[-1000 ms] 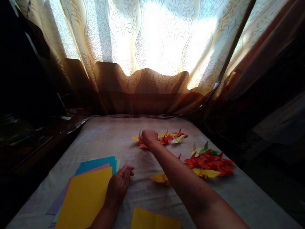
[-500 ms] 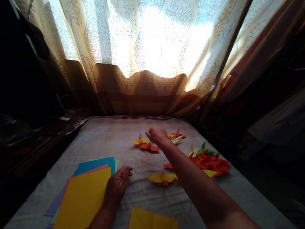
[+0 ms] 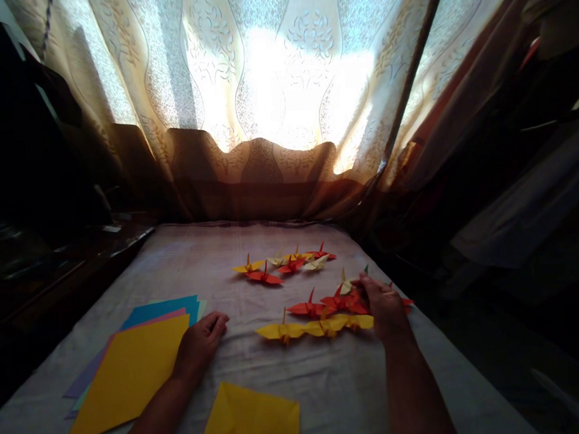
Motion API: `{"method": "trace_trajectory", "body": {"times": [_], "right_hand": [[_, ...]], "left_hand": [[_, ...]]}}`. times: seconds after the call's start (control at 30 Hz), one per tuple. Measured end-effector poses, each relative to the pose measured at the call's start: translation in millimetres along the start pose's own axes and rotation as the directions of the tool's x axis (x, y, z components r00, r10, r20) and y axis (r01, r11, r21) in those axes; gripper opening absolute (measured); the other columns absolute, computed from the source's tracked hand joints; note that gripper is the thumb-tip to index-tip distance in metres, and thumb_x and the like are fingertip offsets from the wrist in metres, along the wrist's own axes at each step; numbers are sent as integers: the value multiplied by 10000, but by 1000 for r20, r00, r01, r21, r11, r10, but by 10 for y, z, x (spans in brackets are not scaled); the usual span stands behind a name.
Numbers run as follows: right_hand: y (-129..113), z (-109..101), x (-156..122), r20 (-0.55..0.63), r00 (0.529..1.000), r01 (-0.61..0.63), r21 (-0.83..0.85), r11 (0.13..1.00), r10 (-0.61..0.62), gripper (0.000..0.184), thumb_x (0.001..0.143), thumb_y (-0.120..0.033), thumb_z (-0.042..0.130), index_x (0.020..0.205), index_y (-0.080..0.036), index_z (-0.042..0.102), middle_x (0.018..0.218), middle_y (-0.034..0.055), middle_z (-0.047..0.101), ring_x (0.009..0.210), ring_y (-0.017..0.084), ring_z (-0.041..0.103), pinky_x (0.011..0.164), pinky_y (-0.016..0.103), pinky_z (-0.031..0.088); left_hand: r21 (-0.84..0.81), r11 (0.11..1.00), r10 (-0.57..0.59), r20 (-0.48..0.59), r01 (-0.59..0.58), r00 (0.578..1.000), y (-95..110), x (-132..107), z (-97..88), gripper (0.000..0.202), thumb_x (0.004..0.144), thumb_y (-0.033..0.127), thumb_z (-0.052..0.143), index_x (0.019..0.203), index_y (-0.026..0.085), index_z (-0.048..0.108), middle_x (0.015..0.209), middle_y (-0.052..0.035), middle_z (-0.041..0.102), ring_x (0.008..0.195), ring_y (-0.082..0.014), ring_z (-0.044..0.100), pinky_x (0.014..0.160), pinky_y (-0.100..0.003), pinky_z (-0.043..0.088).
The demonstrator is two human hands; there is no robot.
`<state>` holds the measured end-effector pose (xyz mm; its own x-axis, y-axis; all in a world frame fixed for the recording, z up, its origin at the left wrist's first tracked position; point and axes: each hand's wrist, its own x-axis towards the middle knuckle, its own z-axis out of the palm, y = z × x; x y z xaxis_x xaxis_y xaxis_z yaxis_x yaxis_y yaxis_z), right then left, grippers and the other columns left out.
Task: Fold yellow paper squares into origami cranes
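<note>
The right hand [image 3: 385, 305] held half-curled fingers [image 3: 366, 285] at the red cranes [image 3: 309, 307], whose row stretched toward nine o'clock; any grip was impossible to tell. The farther left hand [image 3: 201, 340], loosely closed on nothing visible, rested beside the paper stack [image 3: 133, 362].

The right hand [image 3: 382, 300], half a second earlier covering part of the far cluster of paper cranes [image 3: 291, 266], is now reaching over the nearer red cranes [image 3: 337, 302]; contact is remaining unclear. The far cluster is consequently lying fully exposed. The right forearm [image 3: 412, 383], previously crossing the row of yellow cranes [image 3: 324, 327] diagonally, is now standing more nearly upright at their right, and their middle is showing. The green crane [image 3: 366, 269] is now being mostly hidden. The curtain [image 3: 251, 85] is appearing farther left in view.
</note>
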<state>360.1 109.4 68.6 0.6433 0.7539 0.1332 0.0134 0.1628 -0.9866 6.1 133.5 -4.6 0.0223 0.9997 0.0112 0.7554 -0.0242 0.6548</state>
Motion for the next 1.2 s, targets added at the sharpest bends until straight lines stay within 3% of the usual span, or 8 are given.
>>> {"method": "trace_trajectory", "body": {"times": [0.07, 0.13, 0.23, 0.33, 0.47, 0.57, 0.9, 1.2], "right_hand": [[-92, -93, 62, -58, 997, -41, 87, 995, 46, 477, 503, -604, 822, 591, -154, 691, 468, -11, 564, 402, 84, 462, 383, 202, 323], [-190, -161, 106, -92, 991, -85, 163, 983, 101, 488, 443, -584, 848, 595, -149, 690, 464, -26, 558, 402, 67, 457, 376, 179, 319], [-293, -223, 139, -132, 984, -80, 256, 963, 117, 481, 401, -545, 867, 591, -141, 688, 445, -49, 530, 387, 39, 419, 361, 151, 285], [-330, -241, 152, -140, 987, -33, 325, 945, 83, 447, 438, -520, 859, 580, -138, 675, 446, -55, 520, 381, 27, 400, 356, 143, 266], [-333, -248, 165, -138, 989, -9, 325, 946, 57, 427, 478, -506, 852, 586, -131, 678, 456, -48, 525, 390, 33, 410, 358, 148, 279], [-325, -268, 182, -147, 988, -6, 332, 943, 58, 423, 482, -500, 856, 582, -132, 674, 459, -47, 525, 391, 31, 407, 356, 146, 275], [-249, -276, 205, -150, 986, -29, 294, 955, 76, 407, 557, -517, 820, 618, -146, 666, 475, -56, 518, 384, 41, 405, 350, 164, 230], [-222, -272, 209, -139, 986, -51, 297, 953, 96, 431, 531, -541, 826, 629, -147, 682, 479, -52, 530, 395, 40, 421, 362, 162, 261]], "left_hand": [[94, 996, -8, 84, 0, 996, 99, 50, -40, 508, 960, 475, 279, 807, 209, 684, 740, -24, 739, 696, -175, 696, 602, -232, 466], [135, 990, 28, 107, -42, 994, 235, 125, -59, 430, 935, 460, 395, 759, 205, 693, 715, -24, 730, 670, -181, 682, 593, -242, 455], [189, 974, 116, 74, -128, 991, 476, 280, -9, 244, 867, 332, 571, 1045, 235, 707, 941, -22, 748, 807, -178, 684, 726, -252, 477], [242, 952, 184, 38, -188, 982, 694, 474, 117, 376, 873, 242, 582, 1246, 251, 631, 1089, -35, 719, 840, -166, 678, 805, -264, 486], [313, 919, 245, 25, -240, 969, 867, 727, 265, 427, 901, 198, 566, 1321, 281, 581, 1225, -40, 671, 956, -174, 670, 858, -266, 482], [375, 889, 263, 52, -263, 963, 922, 856, 308, 388, 918, 203, 560, 1296, 279, 606, 1217, -42, 677, 1030, -194, 662, 839, -254, 479], [515, 815, 254, 98, -267, 962, 1049, 1003, 324, 211, 934, 321, 558, 1092, 303, 697, 1089, -23, 736, 983, -216, 679, 775, -248, 454], [558, 774, 264, 142, -297, 954, 1195, 1099, 316, 143, 896, 296, 593, 937, 255, 723, 961, -55, 751, 899, -226, 698, 726, -261, 464]]}}
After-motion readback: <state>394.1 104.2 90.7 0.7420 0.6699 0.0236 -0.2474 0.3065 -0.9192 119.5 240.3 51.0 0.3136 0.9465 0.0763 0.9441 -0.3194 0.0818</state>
